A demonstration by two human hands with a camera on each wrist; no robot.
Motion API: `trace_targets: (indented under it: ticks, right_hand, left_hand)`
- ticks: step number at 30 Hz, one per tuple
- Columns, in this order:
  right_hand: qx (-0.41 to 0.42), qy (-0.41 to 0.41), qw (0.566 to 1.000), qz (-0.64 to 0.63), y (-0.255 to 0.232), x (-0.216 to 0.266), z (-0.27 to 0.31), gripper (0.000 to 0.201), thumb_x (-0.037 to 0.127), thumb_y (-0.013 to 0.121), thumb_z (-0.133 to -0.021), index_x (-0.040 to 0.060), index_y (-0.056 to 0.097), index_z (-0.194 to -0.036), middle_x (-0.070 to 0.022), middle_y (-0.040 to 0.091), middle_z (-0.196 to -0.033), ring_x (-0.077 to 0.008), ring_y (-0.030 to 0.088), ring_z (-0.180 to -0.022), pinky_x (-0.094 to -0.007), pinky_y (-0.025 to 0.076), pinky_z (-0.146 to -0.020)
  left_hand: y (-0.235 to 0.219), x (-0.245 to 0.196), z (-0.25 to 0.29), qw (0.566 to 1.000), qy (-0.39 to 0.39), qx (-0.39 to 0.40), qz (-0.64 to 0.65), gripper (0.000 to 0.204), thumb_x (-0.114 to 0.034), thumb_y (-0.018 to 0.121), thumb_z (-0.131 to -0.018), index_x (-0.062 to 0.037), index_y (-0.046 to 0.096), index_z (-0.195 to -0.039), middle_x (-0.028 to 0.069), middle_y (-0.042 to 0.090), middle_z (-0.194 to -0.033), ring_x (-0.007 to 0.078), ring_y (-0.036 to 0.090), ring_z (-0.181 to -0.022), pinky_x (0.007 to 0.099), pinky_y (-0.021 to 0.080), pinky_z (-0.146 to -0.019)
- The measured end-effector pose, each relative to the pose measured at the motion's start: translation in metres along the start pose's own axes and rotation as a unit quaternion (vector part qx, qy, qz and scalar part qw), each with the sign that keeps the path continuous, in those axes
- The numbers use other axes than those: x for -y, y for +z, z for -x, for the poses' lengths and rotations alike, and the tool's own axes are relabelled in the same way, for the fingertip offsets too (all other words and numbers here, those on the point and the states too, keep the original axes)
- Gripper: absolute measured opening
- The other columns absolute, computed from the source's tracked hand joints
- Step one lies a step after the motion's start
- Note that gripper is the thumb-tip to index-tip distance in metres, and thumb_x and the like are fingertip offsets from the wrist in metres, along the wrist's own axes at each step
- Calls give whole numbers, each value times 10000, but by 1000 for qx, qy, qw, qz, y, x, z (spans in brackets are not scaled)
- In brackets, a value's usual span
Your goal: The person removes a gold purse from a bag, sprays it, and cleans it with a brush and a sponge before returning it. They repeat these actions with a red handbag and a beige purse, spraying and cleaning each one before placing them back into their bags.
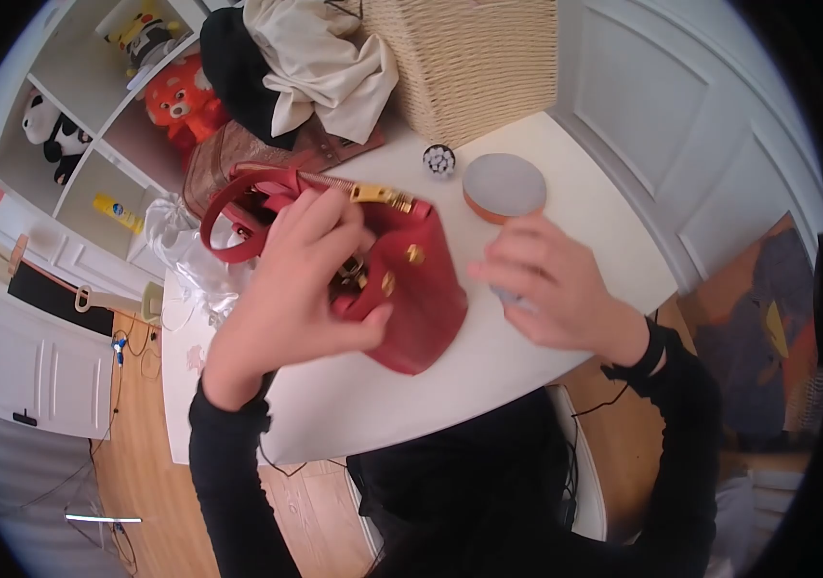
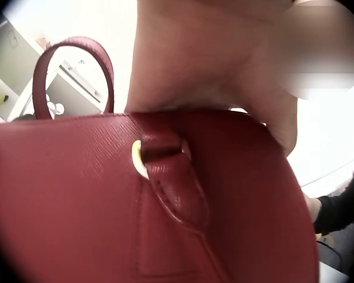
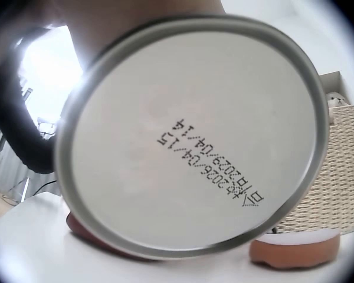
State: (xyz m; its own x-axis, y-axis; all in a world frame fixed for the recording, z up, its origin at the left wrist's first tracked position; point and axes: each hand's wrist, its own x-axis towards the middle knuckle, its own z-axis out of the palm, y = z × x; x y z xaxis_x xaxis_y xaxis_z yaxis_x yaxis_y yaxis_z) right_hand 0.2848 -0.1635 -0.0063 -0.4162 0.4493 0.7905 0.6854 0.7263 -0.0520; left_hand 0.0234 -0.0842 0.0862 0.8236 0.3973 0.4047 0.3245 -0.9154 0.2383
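A red handbag (image 1: 421,279) with gold fittings stands on the white table, its top open and one handle (image 1: 224,226) raised. My left hand (image 1: 305,279) grips the bag at its mouth, the bent fingers over the opening and the thumb by the near edge. In the left wrist view that hand (image 2: 212,59) lies across the bag's top edge, its fingertips hidden. My right hand (image 1: 551,284) holds a round metal can (image 3: 189,141) just right of the bag. The can's pale base, printed with dates, fills most of the right wrist view.
Behind the right hand sits a round grey-topped, orange-brown-sided object (image 1: 505,183), with a small black-and-white ball (image 1: 438,162) close by. A woven basket (image 1: 474,63), cream cloth (image 1: 325,72) and a brown bag (image 1: 224,159) crowd the back. White satiny fabric (image 1: 190,246) lies left of the handbag.
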Motion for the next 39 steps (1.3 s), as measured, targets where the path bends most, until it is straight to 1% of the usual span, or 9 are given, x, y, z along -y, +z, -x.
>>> trace_targets:
  ticks: [8, 14, 19, 24, 27, 31, 35, 38, 39]
  right_hand:
    - [98, -201, 975, 1, 29, 68, -9, 384, 131, 612, -804, 234, 599, -1173, 77, 508, -1117, -215, 564, -992, -248, 518, -685]
    - [6, -192, 980, -51, 62, 72, -56, 385, 150, 624, -808, 224, 581, -1184, 73, 502, -1135, -225, 572, -986, -258, 544, -704]
    - [34, -228, 969, -93, 84, 78, -68, 423, 151, 627, -798, 220, 572, -1212, 61, 510, -1158, -240, 575, -993, -281, 559, -717]
    - [62, -161, 970, -171, 98, 70, -61, 514, 109, 643, -769, 204, 559, -1268, 42, 529, -1202, -241, 556, -1007, -307, 562, -703]
    - [75, -111, 967, -215, 104, 76, -49, 580, 93, 657, -748, 199, 543, -1307, 36, 541, -1225, -238, 540, -1017, -307, 556, -691]
    - [92, -120, 969, -195, 103, 73, -37, 631, 86, 666, -734, 206, 528, -1338, 41, 542, -1233, -236, 535, -1017, -300, 552, -692]
    - [164, -168, 962, -143, 79, 64, -38, 643, 98, 671, -723, 227, 533, -1338, 50, 533, -1223, -239, 538, -1003, -300, 558, -701]
    - [110, -159, 976, -98, 77, 62, -33, 629, 134, 701, -725, 271, 563, -1323, 54, 539, -1195, -250, 569, -1074, -322, 550, -736]
    - [81, -152, 981, -85, 78, 62, -34, 622, 128, 697, -733, 273, 564, -1323, 53, 536, -1195, -248, 570, -1067, -315, 550, -722]
  left_hand:
    - [-69, -8, 95, 988, -66, 134, 45, 371, -45, 714, -495, -27, 608, -851, 90, 493, -1002, 322, 477, -1002, 425, 397, -933]
    - [-83, -5, 130, 987, -108, 104, 53, 344, -26, 688, -484, -23, 602, -818, 121, 541, -1197, 356, 468, -1186, 454, 363, -1009]
    - [-75, -11, 130, 987, -137, 83, 29, 367, -64, 731, -534, -30, 592, -873, 126, 515, -1286, 395, 438, -1250, 469, 371, -1027]
    - [-60, -41, 114, 983, -144, 63, -97, 442, -226, 803, -639, 33, 608, -939, 152, 574, -1085, 409, 499, -1171, 507, 441, -951]
    - [-28, -47, 107, 966, -193, -29, -171, 498, -214, 797, -569, 66, 614, -938, 166, 585, -1058, 418, 503, -1186, 500, 447, -941]
    - [-31, -41, 107, 977, -156, 4, -149, 372, -146, 773, -584, 56, 625, -860, 164, 580, -1050, 398, 508, -1199, 461, 459, -933]
    - [-37, -40, 99, 986, -109, 40, -118, 268, -137, 768, -642, 43, 613, -769, 145, 558, -1218, 360, 486, -1244, 496, 398, -1016]
    - [-52, -29, 99, 990, -76, 61, -103, 260, -149, 766, -623, 26, 615, -745, 160, 467, -1447, 368, 409, -1352, 538, 253, -1139]
    - [-56, -22, 100, 987, -72, 66, -126, 262, -153, 767, -623, 22, 620, -752, 161, 464, -1452, 374, 399, -1359, 545, 244, -1140]
